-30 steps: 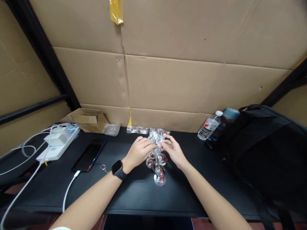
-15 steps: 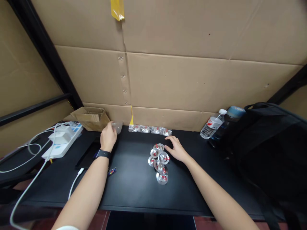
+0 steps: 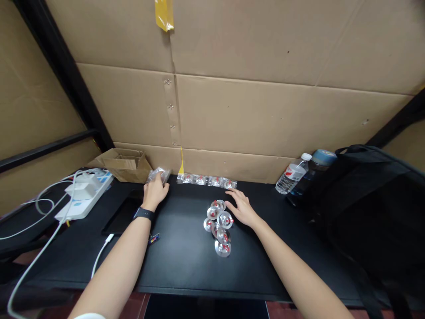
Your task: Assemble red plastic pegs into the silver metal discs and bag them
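Note:
My left hand (image 3: 155, 192), with a dark watch on the wrist, reaches onto a pile of clear plastic bags (image 3: 162, 175) at the back of the table. Its fingertips touch the plastic, and the thumb stands apart. My right hand (image 3: 243, 209) rests open, fingers spread, just right of several small metal cymbals (image 3: 222, 236) with red loops, which lie loose and overlapping. Behind them, against the cardboard, a row of similar cymbals in clear bags (image 3: 200, 179) is lined up.
A brown paper bag (image 3: 128, 166) stands at the back left. Nearby are a white power strip (image 3: 81, 199), cables and a dark phone-like slab (image 3: 121, 217). To the right are a water bottle (image 3: 292, 176), a blue-lidded bottle (image 3: 324, 157) and a black backpack (image 3: 375, 221).
My left hand has shifted right, from beside the paper bag onto the plastic bags. My right hand stays nearly in place beside the cymbals.

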A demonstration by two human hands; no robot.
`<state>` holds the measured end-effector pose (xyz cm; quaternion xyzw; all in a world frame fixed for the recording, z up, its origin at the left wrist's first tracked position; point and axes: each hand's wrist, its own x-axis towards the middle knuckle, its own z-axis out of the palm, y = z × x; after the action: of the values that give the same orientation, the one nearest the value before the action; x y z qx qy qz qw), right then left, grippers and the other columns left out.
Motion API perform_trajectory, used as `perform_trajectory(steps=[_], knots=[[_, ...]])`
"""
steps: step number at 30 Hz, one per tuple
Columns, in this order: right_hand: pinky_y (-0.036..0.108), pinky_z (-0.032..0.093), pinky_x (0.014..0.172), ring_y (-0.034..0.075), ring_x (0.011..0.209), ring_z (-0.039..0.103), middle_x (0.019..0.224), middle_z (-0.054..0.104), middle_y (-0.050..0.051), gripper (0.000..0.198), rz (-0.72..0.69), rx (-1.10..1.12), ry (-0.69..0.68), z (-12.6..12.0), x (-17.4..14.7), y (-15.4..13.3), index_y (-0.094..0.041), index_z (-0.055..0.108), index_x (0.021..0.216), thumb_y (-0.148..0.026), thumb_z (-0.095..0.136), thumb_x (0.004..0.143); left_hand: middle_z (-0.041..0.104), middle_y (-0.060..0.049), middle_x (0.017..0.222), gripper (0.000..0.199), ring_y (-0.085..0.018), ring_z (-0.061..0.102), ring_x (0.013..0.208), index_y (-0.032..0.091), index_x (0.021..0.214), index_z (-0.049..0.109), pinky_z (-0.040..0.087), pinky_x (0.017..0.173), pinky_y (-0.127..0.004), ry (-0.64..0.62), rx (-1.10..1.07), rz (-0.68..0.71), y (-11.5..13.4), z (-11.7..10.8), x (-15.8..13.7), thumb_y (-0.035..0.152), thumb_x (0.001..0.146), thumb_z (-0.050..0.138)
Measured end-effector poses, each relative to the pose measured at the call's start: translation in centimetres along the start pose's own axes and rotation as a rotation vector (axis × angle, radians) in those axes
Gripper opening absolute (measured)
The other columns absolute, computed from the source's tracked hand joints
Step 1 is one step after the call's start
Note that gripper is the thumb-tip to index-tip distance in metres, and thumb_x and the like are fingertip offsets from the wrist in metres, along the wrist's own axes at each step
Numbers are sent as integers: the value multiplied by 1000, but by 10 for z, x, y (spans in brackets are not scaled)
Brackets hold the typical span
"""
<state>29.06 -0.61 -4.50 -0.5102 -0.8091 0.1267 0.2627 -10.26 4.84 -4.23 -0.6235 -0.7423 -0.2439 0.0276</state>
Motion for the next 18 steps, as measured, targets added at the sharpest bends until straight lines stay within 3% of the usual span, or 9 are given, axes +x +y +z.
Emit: perform_trajectory(steps=[3, 7, 12, 14, 18], knots=[[54, 28, 116, 28, 152, 31, 164, 36, 12, 52, 26, -84, -49, 1, 7, 4, -29, 44, 151, -52, 38, 105, 67, -21, 128, 66, -36, 67, 114, 10, 151, 36, 48, 100, -46, 15, -137, 20, -6, 6, 4, 30, 91, 52], [57, 25, 117, 30, 152, 31, 166, 30, 14, 58, 58, -167, -124, 1, 12, 9, -26, 37, 156, -50, 40, 104, 55, -21, 142, 62, -33, 54, 133, 9, 145, 43, 42, 112, -43, 126, -223, 187, -3, 5, 3, 26, 87, 55], [54, 37, 110, 34, 136, 51, 147, 57, 18, 49, 16, -234, -83, -9, 0, 3, -21, 53, 144, -36, 53, 97, 58, -14, 135, 43, -31, 52, 131, 18, 131, 56, 43, 110, -45, 301, -234, 228, 24, -17, -11, 24, 88, 54], [51, 42, 108, 34, 130, 55, 137, 62, 19, 49, 9, -237, -5, -10, -4, 1, -19, 57, 141, -28, 58, 93, 64, -11, 123, 32, -28, 60, 121, 19, 120, 61, 47, 105, -42, 221, -304, 325, 38, -22, -18, 23, 90, 51], [47, 42, 114, 33, 139, 48, 148, 54, 18, 52, -17, -193, 92, -8, -2, 4, -18, 57, 142, -20, 60, 90, 70, -6, 106, 21, -23, 66, 102, 22, 103, 67, 51, 95, -37, -113, -438, 635, 66, -17, -37, 20, 92, 49]])
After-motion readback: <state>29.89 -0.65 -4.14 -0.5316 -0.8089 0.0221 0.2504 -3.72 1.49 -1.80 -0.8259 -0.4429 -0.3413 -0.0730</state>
